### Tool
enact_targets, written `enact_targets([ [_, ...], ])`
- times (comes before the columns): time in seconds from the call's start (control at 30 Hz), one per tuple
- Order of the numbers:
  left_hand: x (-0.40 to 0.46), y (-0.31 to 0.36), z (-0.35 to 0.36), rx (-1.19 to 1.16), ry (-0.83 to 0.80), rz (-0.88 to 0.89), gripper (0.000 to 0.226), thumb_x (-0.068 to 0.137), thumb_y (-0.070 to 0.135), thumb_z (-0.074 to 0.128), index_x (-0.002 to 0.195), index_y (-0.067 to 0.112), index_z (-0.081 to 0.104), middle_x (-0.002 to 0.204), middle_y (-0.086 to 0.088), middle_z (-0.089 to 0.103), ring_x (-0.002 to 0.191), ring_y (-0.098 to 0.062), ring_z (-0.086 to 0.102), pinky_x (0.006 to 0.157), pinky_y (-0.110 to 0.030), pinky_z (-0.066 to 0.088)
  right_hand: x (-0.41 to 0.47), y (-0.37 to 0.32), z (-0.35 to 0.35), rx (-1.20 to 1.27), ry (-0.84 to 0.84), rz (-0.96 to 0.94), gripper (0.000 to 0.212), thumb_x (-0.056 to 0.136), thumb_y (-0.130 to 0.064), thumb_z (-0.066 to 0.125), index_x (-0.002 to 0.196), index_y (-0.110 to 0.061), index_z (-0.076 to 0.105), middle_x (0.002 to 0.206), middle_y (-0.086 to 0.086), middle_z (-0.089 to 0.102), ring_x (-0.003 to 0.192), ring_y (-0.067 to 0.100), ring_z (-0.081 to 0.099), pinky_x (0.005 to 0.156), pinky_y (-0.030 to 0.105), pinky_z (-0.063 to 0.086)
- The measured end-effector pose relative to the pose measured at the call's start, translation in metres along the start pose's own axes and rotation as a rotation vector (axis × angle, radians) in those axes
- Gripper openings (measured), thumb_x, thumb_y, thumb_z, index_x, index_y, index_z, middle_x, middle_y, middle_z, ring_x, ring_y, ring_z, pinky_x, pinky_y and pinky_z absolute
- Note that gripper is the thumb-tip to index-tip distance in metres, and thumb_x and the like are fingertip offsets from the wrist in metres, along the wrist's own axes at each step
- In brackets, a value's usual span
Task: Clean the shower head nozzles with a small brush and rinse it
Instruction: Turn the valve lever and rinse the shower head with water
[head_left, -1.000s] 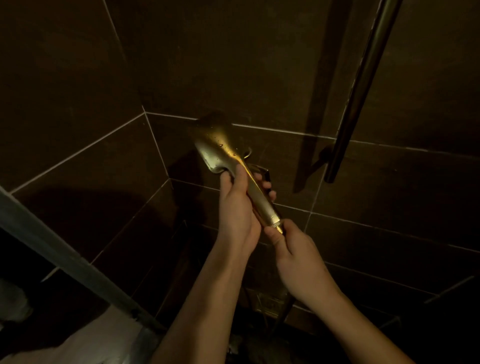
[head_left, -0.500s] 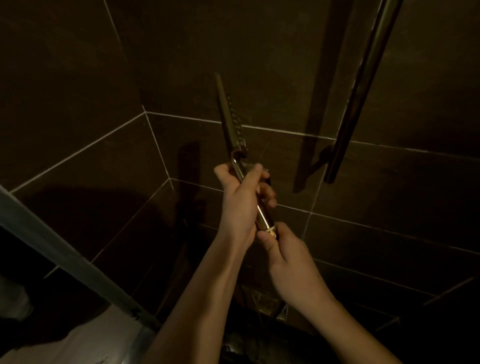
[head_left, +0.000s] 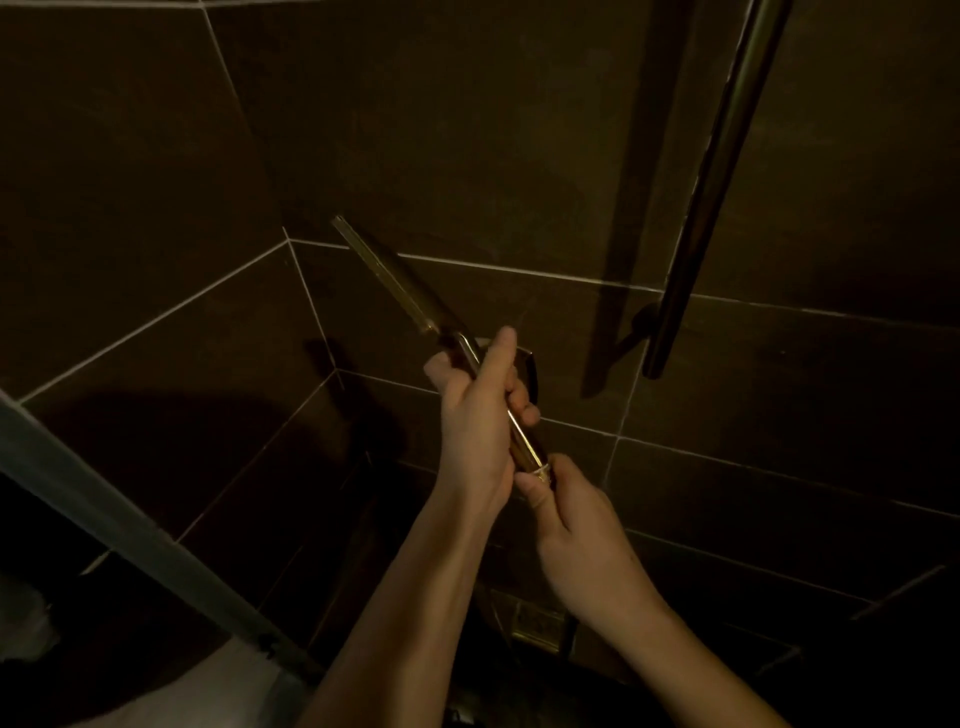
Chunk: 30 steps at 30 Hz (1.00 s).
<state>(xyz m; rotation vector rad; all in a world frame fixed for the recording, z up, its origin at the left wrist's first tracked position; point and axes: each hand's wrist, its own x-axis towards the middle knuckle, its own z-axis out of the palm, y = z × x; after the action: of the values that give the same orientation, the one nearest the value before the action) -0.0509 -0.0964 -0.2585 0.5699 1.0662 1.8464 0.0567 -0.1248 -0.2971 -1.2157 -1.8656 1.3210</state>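
Observation:
A gold hand-held shower head (head_left: 395, 283) is held up in front of the dark tiled corner, seen edge-on and pointing up to the left. My left hand (head_left: 475, 410) grips its handle, fingers curled round it. Just below, my right hand (head_left: 561, 512) pinches the threaded bottom end of the handle (head_left: 540, 470) where the hose joins. The nozzle face is turned away and hidden. No brush is in sight.
A dark metal riser rail (head_left: 711, 182) runs down the wall at the right, ending in a bracket. A gold fitting (head_left: 537, 623) sits low on the wall below my hands. A grey metal door frame (head_left: 130, 530) crosses the lower left.
The shower head has rotated from showing its broad wet back to edge-on, then tilted further left. My right hand stays at the handle's bottom end.

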Motion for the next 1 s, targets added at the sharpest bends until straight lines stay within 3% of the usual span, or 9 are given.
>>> enact_targets([
  [0.17,0.0,-0.002,-0.001,-0.077,0.046,0.043,0.028,0.106,0.024,0.049,0.133,0.017,0.051,0.094,-0.002,0.064,0.075,-0.012,0.068,0.068,-0.028,0.057,0.0,-0.005,-0.006,0.016,0.034,-0.046,0.01,0.101,-0.035,0.046,0.096,-0.031,0.053,0.062,-0.005,0.052,0.045,0.001,0.044,0.042,0.016,0.034],
  [0.27,-0.001,0.003,-0.004,-0.116,0.047,-0.025,0.028,0.106,0.025,0.047,0.126,0.013,0.063,0.103,-0.004,0.068,0.083,-0.013,0.068,0.071,-0.029,0.059,0.001,-0.005,-0.005,0.012,0.044,-0.027,0.012,0.101,-0.037,0.043,0.099,-0.031,0.053,0.064,-0.005,0.053,0.047,0.002,0.045,0.042,0.019,0.036],
  [0.43,0.001,0.004,-0.003,-0.065,0.053,-0.051,0.027,0.107,0.028,0.042,0.117,0.012,0.061,0.081,-0.001,0.06,0.067,-0.011,0.059,0.062,-0.029,0.051,0.0,-0.003,0.001,-0.009,0.021,0.009,0.015,0.101,-0.041,0.041,0.1,-0.033,0.054,0.071,-0.003,0.058,0.051,0.002,0.047,0.045,0.017,0.038],
  [0.53,0.003,0.005,-0.003,-0.041,0.076,-0.028,0.026,0.102,0.032,0.055,0.123,0.017,0.051,0.068,0.004,0.055,0.055,-0.008,0.053,0.051,-0.025,0.045,-0.001,-0.003,0.006,0.005,-0.006,0.015,0.016,0.101,-0.038,0.041,0.099,-0.03,0.054,0.07,-0.003,0.054,0.05,0.001,0.045,0.045,0.017,0.037],
  [0.63,0.002,0.004,-0.003,0.011,0.041,0.024,0.027,0.099,0.024,0.062,0.116,0.023,0.042,0.064,0.008,0.051,0.051,-0.006,0.048,0.045,-0.021,0.041,-0.002,-0.004,0.006,0.011,-0.007,-0.011,0.013,0.102,-0.035,0.042,0.098,-0.028,0.052,0.067,-0.004,0.053,0.048,0.0,0.044,0.043,0.016,0.035],
  [0.7,0.001,0.003,0.0,0.029,0.046,0.056,0.022,0.101,0.02,0.058,0.112,0.026,0.039,0.071,0.006,0.054,0.054,-0.007,0.051,0.048,-0.021,0.045,-0.002,-0.006,0.002,0.018,0.006,-0.038,0.011,0.102,-0.033,0.044,0.097,-0.028,0.053,0.063,-0.005,0.051,0.045,0.0,0.044,0.042,0.015,0.034],
  [0.77,0.002,0.002,0.001,0.02,0.074,0.071,0.018,0.103,0.022,0.054,0.115,0.026,0.041,0.091,-0.001,0.059,0.067,-0.009,0.063,0.061,-0.024,0.055,0.0,-0.006,-0.001,0.02,0.014,-0.056,0.011,0.102,-0.032,0.045,0.096,-0.029,0.053,0.058,-0.008,0.052,0.044,0.001,0.044,0.041,0.015,0.033],
  [0.87,0.003,-0.002,0.0,-0.035,0.086,0.071,0.021,0.105,0.026,0.051,0.125,0.021,0.054,0.105,-0.003,0.064,0.088,-0.012,0.069,0.077,-0.029,0.058,0.002,-0.004,-0.001,0.003,0.032,-0.051,0.011,0.102,-0.033,0.045,0.096,-0.03,0.054,0.058,-0.007,0.053,0.045,0.002,0.045,0.041,0.016,0.034],
  [1.0,0.003,0.0,-0.004,-0.076,0.072,-0.045,0.033,0.105,0.032,0.047,0.13,0.016,0.063,0.109,-0.001,0.069,0.09,-0.014,0.067,0.073,-0.031,0.057,0.004,-0.001,-0.004,0.01,0.063,-0.029,0.012,0.102,-0.034,0.044,0.099,-0.03,0.054,0.062,-0.003,0.053,0.045,0.003,0.045,0.042,0.018,0.035],
])
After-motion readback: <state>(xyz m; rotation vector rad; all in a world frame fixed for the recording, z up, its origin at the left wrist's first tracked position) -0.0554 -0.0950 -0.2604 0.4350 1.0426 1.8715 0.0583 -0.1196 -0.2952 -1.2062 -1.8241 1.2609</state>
